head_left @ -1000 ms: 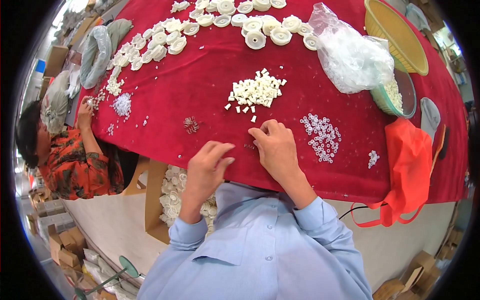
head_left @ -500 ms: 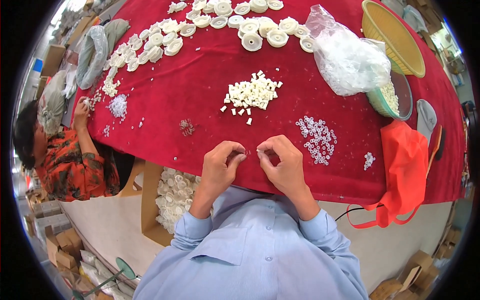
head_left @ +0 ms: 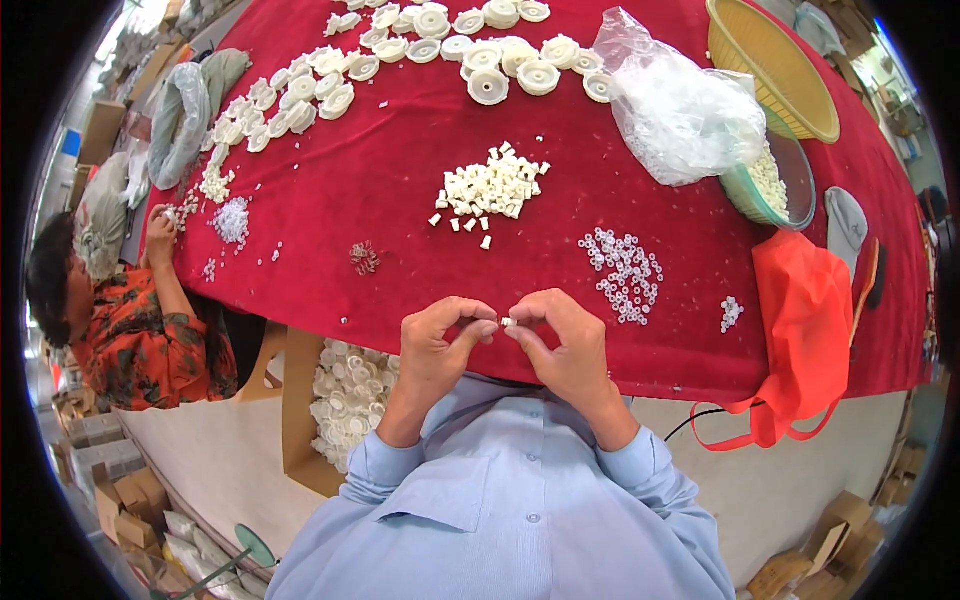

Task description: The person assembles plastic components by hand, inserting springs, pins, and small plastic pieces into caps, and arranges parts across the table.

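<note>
My right hand [head_left: 567,335] pinches a small cream plastic piece [head_left: 508,322] between thumb and forefinger, above the near edge of the red cloth. Facing it, my left hand [head_left: 440,340] is closed in a pinch, its fingertips close to that piece; what they hold is too small to make out. Beyond both hands lies a heap of cream spool-shaped plastic pieces [head_left: 490,188]. Small translucent rings [head_left: 625,275] are spread to the right of the heap, and a little cluster of tiny brownish wire-like parts [head_left: 365,258] rests to the left.
Cream plastic discs [head_left: 488,86] line the far side. At right are a clear plastic bag [head_left: 680,120], a yellow basket [head_left: 780,70], a green bowl [head_left: 745,195] and a red bag [head_left: 800,330]. A co-worker [head_left: 150,340] sits at left, beside a cardboard box [head_left: 300,410] of discs.
My hands have come closer together and slightly nearer my body. The cream piece in my right fingers now almost meets my left fingertips. The whole view has shifted a little.
</note>
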{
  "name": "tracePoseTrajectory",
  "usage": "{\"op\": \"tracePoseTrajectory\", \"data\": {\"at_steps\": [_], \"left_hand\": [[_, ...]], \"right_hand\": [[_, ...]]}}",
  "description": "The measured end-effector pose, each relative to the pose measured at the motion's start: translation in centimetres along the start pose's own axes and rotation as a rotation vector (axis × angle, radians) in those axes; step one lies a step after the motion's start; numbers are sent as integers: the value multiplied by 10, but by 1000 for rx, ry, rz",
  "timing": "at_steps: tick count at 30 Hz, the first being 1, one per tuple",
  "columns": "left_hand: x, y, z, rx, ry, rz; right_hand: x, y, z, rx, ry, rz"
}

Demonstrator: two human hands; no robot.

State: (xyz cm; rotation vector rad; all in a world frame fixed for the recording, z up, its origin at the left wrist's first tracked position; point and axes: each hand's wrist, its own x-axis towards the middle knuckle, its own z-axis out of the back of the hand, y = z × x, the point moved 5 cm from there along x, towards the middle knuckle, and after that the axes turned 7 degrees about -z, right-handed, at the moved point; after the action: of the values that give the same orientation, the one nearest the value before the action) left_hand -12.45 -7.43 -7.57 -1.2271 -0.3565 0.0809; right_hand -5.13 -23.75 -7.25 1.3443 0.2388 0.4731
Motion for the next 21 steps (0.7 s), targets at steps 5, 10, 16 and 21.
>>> {"op": "tracePoseTrajectory", "data": {"at_steps": [5, 10, 16, 21], "left_hand": [[-9, 12, -2, -455, -10, 275], [-12, -4, -10, -425, -68, 117], [-11, -15, -11, -328, -25, 106], [-15, 0, -20, -475, 74, 350]], "right_hand": [[-5, 13, 3, -76, -10, 221], [-13, 0, -2, 404, -2, -160], [-15, 15, 8, 89, -71, 131], [-22, 24, 9, -81, -113, 369]]}}
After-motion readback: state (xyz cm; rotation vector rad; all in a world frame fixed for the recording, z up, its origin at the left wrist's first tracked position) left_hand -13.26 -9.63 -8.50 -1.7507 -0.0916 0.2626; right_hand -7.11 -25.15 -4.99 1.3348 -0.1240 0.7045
